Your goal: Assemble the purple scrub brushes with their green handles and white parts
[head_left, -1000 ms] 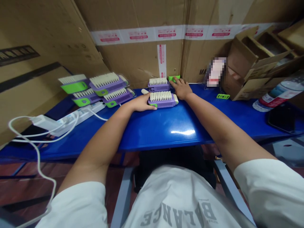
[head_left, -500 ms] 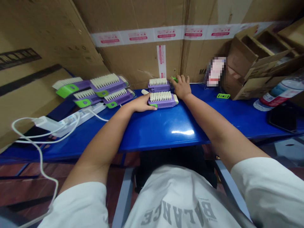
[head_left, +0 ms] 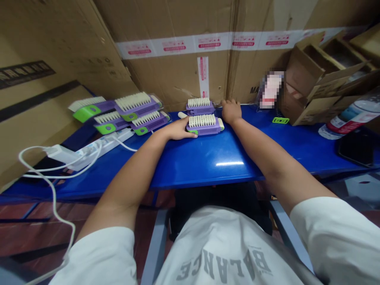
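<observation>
Bristles up, a purple brush point(head_left: 202, 129) with white bristles and a green left end lies on the blue table. My left hand point(head_left: 179, 129) grips it at that end, thumb along the front edge. A second purple brush point(head_left: 200, 107) stands just behind, against the cardboard. My right hand point(head_left: 231, 112) rests to the right of both brushes by the back edge. Its fingers are curled in, and what they hold, if anything, is hidden. Left of my left hand, several more purple brushes point(head_left: 150, 123) with green ends lie in a heap.
A white power strip point(head_left: 89, 153) with white cables lies at the left. Large cardboard boxes point(head_left: 166, 71) wall the back. At the right are a small green part point(head_left: 280, 120), an open cardboard divider box point(head_left: 307, 75), a water bottle point(head_left: 346, 118) and a black phone point(head_left: 356, 148).
My right hand's fingers have curled in from a spread pose. The green piece beside its fingertips no longer shows. My left hand stays on the brush.
</observation>
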`<state>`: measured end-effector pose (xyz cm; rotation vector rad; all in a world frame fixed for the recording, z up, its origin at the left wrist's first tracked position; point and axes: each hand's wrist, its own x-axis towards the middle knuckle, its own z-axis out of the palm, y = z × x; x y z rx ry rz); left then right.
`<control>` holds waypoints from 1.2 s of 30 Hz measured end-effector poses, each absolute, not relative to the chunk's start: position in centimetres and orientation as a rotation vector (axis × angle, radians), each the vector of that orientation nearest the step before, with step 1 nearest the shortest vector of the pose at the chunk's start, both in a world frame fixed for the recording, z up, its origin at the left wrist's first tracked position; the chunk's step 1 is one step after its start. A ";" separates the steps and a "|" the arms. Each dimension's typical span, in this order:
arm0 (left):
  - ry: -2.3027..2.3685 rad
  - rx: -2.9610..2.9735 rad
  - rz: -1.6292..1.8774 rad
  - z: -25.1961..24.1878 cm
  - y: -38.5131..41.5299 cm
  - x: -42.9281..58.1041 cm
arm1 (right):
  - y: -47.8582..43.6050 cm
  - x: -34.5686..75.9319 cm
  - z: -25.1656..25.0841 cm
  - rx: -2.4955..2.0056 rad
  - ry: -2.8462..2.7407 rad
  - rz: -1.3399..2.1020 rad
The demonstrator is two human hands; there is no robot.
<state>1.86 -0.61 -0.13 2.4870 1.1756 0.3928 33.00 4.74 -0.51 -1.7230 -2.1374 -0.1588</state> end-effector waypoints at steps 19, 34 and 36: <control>1.170 2.457 0.391 0.1 -1.0 1.9 | 2.6 32.6 1.6 -1.972 -2.243 -0.108; 1.205 2.469 0.360 0.2 -0.9 1.8 | 2.4 31.9 2.3 -2.098 -2.253 -0.062; 1.212 2.464 0.348 0.3 -1.1 1.9 | 2.6 31.8 2.2 -2.136 -2.232 -0.056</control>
